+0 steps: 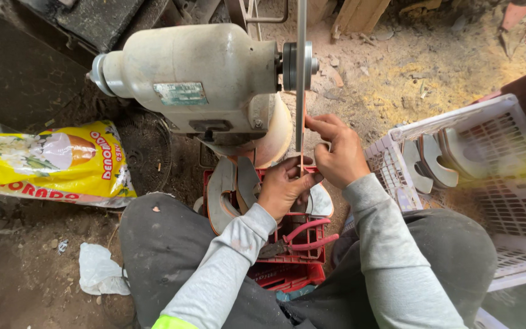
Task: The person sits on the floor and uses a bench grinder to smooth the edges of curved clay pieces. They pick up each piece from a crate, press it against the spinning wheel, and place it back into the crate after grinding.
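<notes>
— Looking down at your lap, what sits nearest the motor (pixel 193 82)?

— Your two hands. You have them raised just in front of the grey motor, at the narrow sanding belt (pixel 300 91) that runs upright off the pulley on the motor's right end. Your left hand (pixel 284 186) is below the belt, fingers curled shut around a thin pale strip (pixel 301 159). Your right hand (pixel 336 152) is just to the right of the belt, thumb and fingers pinched on the same strip, the two hands almost touching.

— And the strip itself?

— It stands upright between your hands, directly below the belt; whether it touches the belt I cannot tell.

— What lies under the motor?

— A red crate (pixel 287 244) sits between your knees, below the motor, with curved grey soles (pixel 229 189) leaning in its far end and red-handled pliers (pixel 302 234) lying across its near part.

— To the motor's right?

— You have a white plastic crate (pixel 506 183) there, holding more curved grey pieces (pixel 433 161) stacked against its left wall, with sawdust-covered ground beyond it.

— And to the left?

— A yellow printed sack (pixel 50 161) lies on the dirt, left of the motor and below it, with a crumpled white scrap (pixel 98 268) nearer your left knee.
</notes>
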